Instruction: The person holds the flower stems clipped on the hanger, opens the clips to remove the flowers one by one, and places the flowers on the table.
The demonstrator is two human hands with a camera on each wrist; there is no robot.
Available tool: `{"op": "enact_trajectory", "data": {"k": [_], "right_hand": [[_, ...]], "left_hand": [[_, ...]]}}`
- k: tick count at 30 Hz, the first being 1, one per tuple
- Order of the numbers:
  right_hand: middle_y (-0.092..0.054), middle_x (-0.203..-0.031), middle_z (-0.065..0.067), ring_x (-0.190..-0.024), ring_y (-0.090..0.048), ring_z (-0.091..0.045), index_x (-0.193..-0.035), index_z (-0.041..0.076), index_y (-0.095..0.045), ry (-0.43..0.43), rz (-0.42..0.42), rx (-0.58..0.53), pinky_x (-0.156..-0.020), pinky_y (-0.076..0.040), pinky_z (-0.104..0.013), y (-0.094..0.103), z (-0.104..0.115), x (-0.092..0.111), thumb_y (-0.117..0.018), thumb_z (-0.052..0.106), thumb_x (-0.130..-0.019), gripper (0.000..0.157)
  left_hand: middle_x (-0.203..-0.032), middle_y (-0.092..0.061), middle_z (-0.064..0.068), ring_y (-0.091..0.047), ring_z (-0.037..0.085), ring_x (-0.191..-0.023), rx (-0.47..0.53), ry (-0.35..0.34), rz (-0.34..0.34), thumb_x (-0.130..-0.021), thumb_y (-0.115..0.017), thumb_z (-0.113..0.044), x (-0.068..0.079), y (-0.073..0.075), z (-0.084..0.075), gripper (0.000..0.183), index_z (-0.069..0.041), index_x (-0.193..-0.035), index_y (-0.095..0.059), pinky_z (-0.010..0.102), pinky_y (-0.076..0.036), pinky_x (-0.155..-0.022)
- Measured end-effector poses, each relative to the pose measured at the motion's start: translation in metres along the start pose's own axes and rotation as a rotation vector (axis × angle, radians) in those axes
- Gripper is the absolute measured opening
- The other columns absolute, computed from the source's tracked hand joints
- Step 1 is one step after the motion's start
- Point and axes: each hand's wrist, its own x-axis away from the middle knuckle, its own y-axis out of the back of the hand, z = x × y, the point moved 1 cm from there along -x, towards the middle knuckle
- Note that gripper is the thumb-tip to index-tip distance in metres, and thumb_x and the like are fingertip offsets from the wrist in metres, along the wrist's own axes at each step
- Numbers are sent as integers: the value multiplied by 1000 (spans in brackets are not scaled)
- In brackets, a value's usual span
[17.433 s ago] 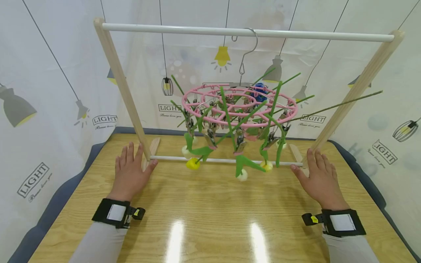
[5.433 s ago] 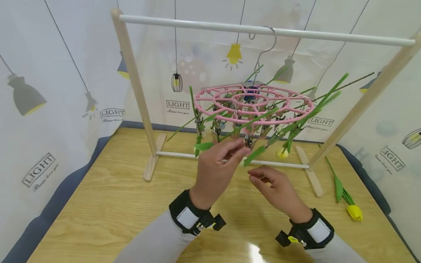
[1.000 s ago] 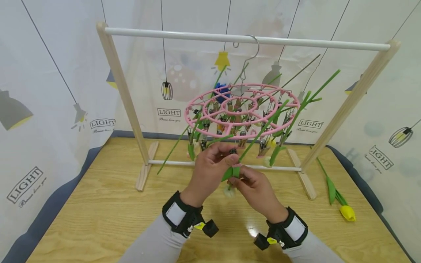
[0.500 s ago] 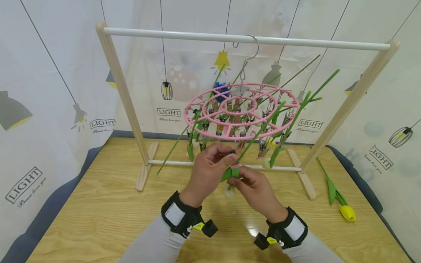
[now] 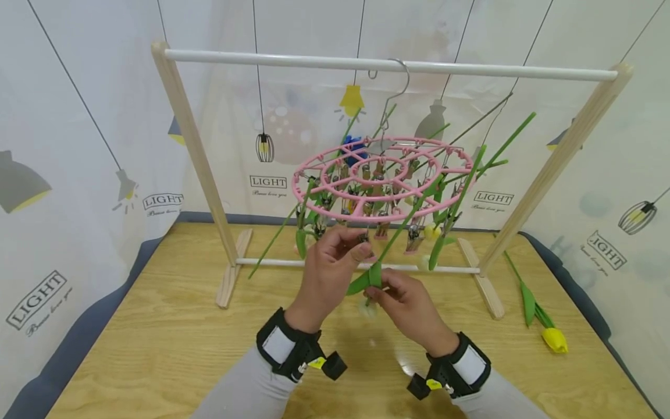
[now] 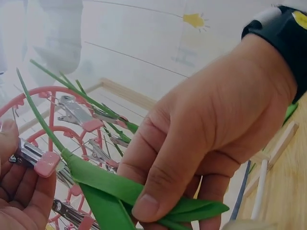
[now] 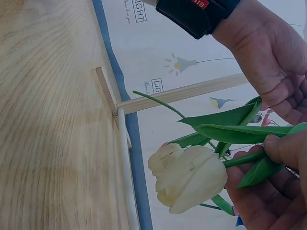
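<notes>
A pink round clip hanger (image 5: 361,208) hangs by its metal hook, with several artificial flowers clipped on it. In front of it my left hand (image 5: 327,273) pinches a metal clip (image 6: 31,155) with pink tips, which hangs from the ring. My right hand (image 5: 413,302) pinches the stem and leaves of a white tulip (image 7: 192,179), its bloom pointing down. In the left wrist view the tulip's green stem (image 6: 41,117) passes beside the clip's tips, seemingly outside them. Part of the clip is hidden by the left fingers.
A wooden rack with a white top bar (image 5: 314,60) carries the hanger; its feet stand on the wooden table (image 5: 173,349). A yellow tulip (image 5: 555,340) lies at the table's right. Stems poke out around the ring, and a blue flower (image 5: 356,150) sits at the back.
The white tulip has come a little down and away from the clip, whose pink tips gripped it half a second ago. Much earlier both hands lay flat by the rack; the yellow tulip has since appeared on the table.
</notes>
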Motion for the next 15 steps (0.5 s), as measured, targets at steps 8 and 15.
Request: {"op": "enact_trajectory", "data": {"k": [8,15], "right_hand": [[-64,-98,-13,-80,-62,-23,-108,6,-63,32,-13,42,-63,-57,-36,3,0,10,-58,3,-90,19],[-64,-97,-11,-77,-62,-21,-105,6,-64,136,-31,86,-61,-57,-34,10,1,16,-59,-3,-87,21]], "left_hand": [[-102,-65,18,-62,15,-91,-26,41,-28,-90,-61,-17,3,-2,2,35,-8,-123,-57,43,-54,-81],[-108,-65,16,-61,15,-96,-2,92,-15,-89,-62,-20,2,-1,1,36,-8,-123,-58,37,-54,-83]]}}
